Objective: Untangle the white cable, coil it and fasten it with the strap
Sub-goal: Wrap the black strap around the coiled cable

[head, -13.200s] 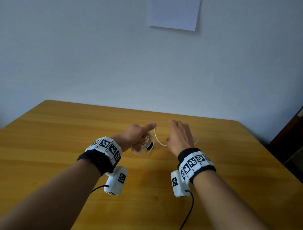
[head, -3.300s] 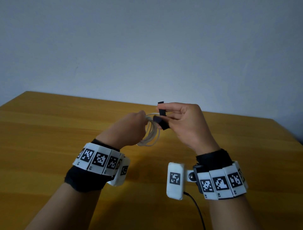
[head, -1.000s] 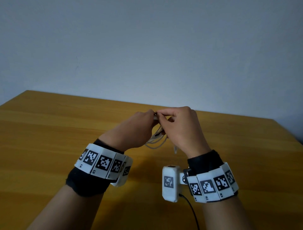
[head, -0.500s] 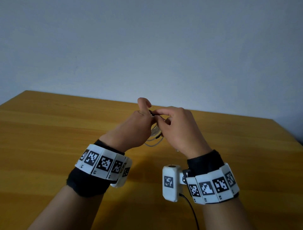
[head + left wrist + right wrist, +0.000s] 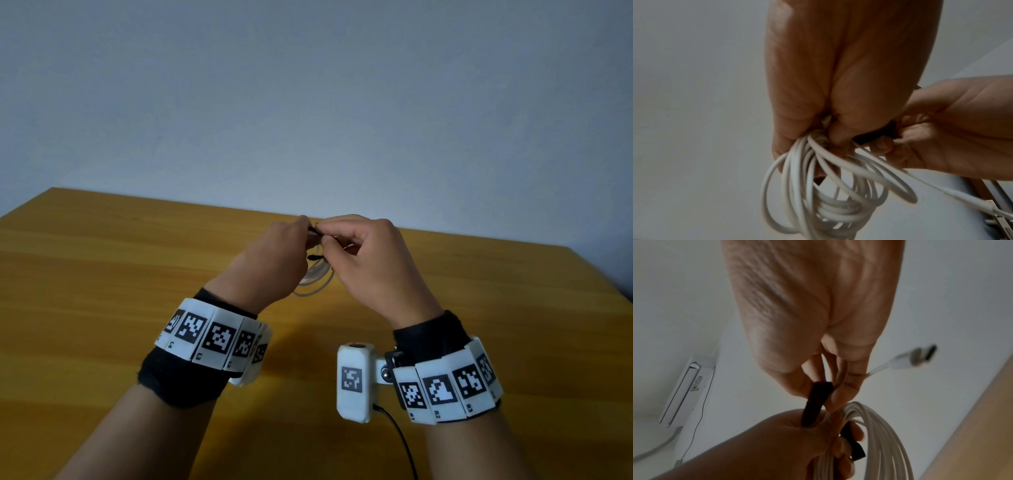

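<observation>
The white cable [image 5: 830, 191] is bunched into a loose coil of several loops, held up in the air above the wooden table [image 5: 102, 274], right between the two hands. Half a second ago the left thumb stuck straight up over the bundle; now it is folded down again and both sets of knuckles sit level, tips meeting over the top of the coil. Against the picture from a few seconds back, the black strap [image 5: 816, 404] no longer stands free above the right fingers; it now runs short and tight from one hand to the other.

The left hand [image 5: 270, 263] is clenched round the top of the coil, loops hanging below it, and one dark end of the strap pokes out by its fingertips in the right wrist view. The right hand [image 5: 373, 263] pinches the other end of the strap between thumb and forefinger. Whether the strap goes fully round the bundle, the frames do not show.

One cable plug [image 5: 920, 356] swings free beyond the right hand, blurred; a second connector [image 5: 970, 203] trails out toward the lower right in the left wrist view.

Nothing here holds anything inside it. Writing: the marker band [image 5: 448, 387] on the right wrist reads R2 and R3 under its black-and-white squares; the left band [image 5: 212, 337] shows L4 and L3.
</observation>
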`<state>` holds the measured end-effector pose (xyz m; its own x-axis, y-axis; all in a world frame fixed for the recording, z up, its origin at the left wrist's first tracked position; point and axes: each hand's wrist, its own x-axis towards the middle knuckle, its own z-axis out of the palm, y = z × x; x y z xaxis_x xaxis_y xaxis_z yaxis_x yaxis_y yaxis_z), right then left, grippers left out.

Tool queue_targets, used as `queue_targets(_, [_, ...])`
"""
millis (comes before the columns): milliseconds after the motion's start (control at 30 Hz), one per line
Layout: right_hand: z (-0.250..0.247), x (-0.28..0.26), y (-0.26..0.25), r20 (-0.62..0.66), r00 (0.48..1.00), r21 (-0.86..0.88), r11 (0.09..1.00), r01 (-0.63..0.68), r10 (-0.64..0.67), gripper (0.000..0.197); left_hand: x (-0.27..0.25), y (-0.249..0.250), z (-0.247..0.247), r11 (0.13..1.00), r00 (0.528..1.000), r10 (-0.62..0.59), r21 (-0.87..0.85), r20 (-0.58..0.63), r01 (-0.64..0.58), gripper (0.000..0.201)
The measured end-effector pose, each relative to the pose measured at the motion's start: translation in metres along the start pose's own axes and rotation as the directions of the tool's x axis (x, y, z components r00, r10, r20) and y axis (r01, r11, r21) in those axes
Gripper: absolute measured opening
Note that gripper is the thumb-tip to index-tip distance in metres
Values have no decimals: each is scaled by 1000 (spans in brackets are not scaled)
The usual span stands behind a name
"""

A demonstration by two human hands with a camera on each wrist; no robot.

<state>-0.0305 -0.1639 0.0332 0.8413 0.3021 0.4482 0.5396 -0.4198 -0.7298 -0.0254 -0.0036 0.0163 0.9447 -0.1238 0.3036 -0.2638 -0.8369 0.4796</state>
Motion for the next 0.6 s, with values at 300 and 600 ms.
queue_targets(300, [1,2,4,50,999,47,999,-20,18,33,0,-6,-5,1000,999,27,7,19,-27,20])
queue_targets(600, [0,-1,2,34,989,3,989,-145,145,46,-5,12,-11,999,997,52,5,52,-52,15])
